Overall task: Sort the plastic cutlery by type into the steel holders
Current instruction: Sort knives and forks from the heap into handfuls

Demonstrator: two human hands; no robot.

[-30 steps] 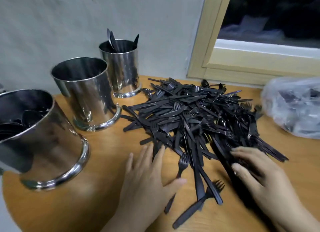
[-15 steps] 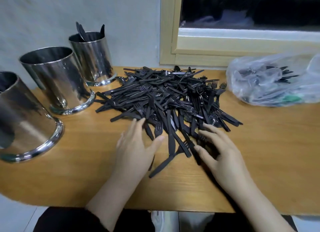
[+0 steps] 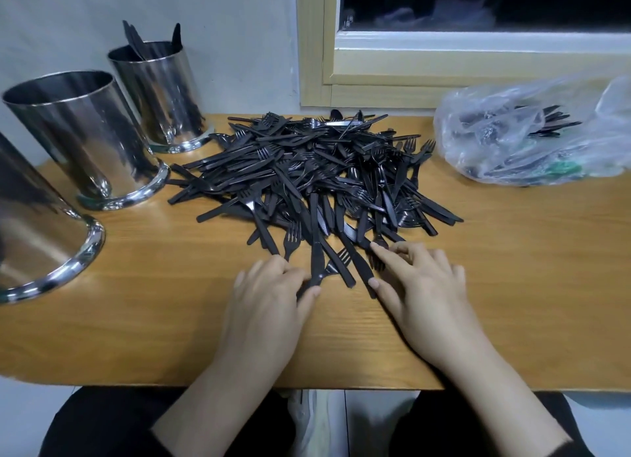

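Wooden table (image 3: 512, 285) below a grey wall (image 3: 222, 29). Yellow-framed window (image 3: 314, 46) at top right, dark behind the glass. Clear plastic bag (image 3: 512, 115) at the table's far right, just under the sill. White shoe (image 3: 307, 422) on the floor below.

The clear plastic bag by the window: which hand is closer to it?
Right. The right hand lies at the pile's near edge, below-left of the plastic bag; the left hand is farther left.

Three holders (image 3: 99, 142) stand left of the cutlery pile (image 3: 317, 173); a bag (image 3: 532, 139) lies right.
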